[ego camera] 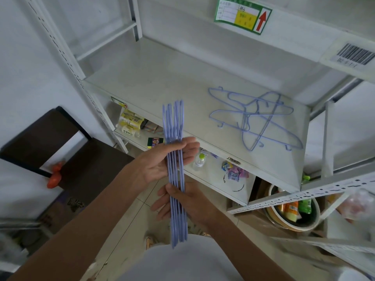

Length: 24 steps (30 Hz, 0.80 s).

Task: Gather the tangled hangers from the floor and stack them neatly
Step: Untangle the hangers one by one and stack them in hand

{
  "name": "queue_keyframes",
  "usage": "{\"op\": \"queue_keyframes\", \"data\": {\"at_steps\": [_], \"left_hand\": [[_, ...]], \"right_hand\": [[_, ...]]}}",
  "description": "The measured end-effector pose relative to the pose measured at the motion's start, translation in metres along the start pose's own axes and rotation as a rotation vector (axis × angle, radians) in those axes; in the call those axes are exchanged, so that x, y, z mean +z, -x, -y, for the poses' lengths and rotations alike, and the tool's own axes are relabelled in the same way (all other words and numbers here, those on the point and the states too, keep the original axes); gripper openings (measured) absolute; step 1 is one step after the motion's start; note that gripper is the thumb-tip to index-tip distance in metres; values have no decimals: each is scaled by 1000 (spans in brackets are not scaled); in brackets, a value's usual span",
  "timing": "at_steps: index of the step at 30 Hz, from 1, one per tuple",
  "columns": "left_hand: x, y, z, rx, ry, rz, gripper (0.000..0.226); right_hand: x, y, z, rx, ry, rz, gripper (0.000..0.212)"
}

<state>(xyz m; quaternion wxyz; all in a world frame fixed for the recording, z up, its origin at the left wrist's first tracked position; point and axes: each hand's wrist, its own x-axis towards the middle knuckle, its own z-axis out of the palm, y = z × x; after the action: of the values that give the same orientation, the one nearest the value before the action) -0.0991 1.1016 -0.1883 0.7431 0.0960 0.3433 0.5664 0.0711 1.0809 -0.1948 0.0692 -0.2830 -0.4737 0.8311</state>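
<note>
I hold a bundle of hangers [176,175] edge-on in front of me, pale lavender, thin coated wire by the look of it, their frames lined up so they read as a sheaf of parallel rods. My left hand [162,161] lies open behind the upper part, fingers [187,148] flat against it; my right hand [182,201] supports the lower part, its fingers [162,205] loosely curled round the bundle rather than clamped.

A second lot, the loose hangers [255,118], lies crossed and interlocked on the pale metal shelf [162,78], toward its right front corner, well apart from my bundle.

The risk, as I judge it: my hold is light and the coating looks smooth, so the frames could fan out or slide down through my palms if I tip them. Laid straight onto that crossed heap, hooks would likely snag in the open triangles and tangle afresh. The shelf surface looks slick too, so a stack set near the front edge might slip off.
</note>
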Motion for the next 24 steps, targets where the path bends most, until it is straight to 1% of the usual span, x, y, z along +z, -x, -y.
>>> {"op": "queue_keyframes", "data": {"at_steps": [3, 6, 8, 11, 15, 18, 20, 24], "left_hand": [[2, -1, -6, -135, -144, 18, 25], [7, -5, -11, -189, -234, -1, 27], [10, -7, -13, -215, -230, 3, 28], [15, -7, -18, -242, -164, 9, 23], [20, -7, -33, -241, -107, -56, 18], [21, -7, -38, -240, -102, -72, 27], [22, -8, -38, -243, -121, -55, 31], [25, -12, -29, -249, -139, -34, 22]], "right_hand": [[1, 4, -5, -12, -8, 20, 29], [-1, 6, -7, -29, -20, -4, 30], [-5, 10, -8, -27, -45, -30, 30], [-7, 18, -16, 0, -92, -50, 31], [-5, 28, -26, -1, -86, -16, 36], [-3, 32, -24, -17, -41, -18, 38], [-2, 35, -24, -28, -33, -55, 39], [-4, 41, -32, -5, -61, -148, 41]]}}
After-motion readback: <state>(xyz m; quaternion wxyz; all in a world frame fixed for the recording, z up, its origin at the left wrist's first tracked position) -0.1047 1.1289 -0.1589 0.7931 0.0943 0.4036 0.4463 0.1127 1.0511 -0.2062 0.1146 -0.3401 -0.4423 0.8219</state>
